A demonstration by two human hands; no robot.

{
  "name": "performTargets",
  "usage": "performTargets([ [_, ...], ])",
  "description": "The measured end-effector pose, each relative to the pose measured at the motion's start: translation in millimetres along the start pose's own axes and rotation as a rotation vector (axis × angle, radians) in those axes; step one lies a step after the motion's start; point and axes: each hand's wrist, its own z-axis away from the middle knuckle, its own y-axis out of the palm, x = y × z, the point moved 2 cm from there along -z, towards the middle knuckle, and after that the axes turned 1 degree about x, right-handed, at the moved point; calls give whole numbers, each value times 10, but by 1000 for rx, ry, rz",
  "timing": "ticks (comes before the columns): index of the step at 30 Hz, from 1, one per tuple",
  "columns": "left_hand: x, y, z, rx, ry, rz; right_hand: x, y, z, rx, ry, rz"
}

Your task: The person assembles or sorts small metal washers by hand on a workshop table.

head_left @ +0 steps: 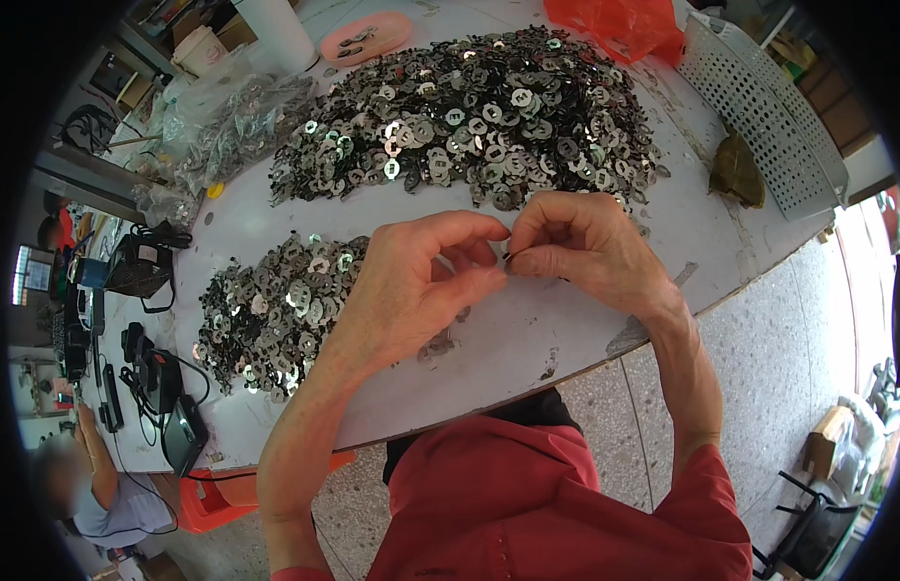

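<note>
Left hand: your left hand (416, 286) is curled just in front of the big pile (479, 116), thumb and forefinger pinched together; it meets the right hand at the fingertips.
Right hand: your right hand (581, 247) is closed to a pinch too, fingertips pressed on a small dark part (508, 258).
Part: it sits between both sets of fingertips, held above the table (527, 339), nearer you than the big pile; too small to tell its shape.
Big pile: shiny metal washers heaped across the far middle of the table.
Small pile (271, 315): more washers, left of your hands and nearer you than the big pile; your left wrist overlaps its edge.
Pink tray (366, 37): beyond the big pile, a few washers in it.
Bags (222, 121): clear plastic, left of the big pile.
Basket (765, 111): white, perforated, right of the big pile.
Orange bag (615, 24): beyond the big pile, to its right.
Other person (92, 484): seated far left, well away from the big pile.
</note>
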Motion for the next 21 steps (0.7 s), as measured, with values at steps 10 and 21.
performTargets([
  [10,144,-87,-44,-18,-154,476,55,-36,-65,-50,3,-23],
  [21,180,-126,-59,-4,-275,704,-47,-58,-120,-10,-285,759],
])
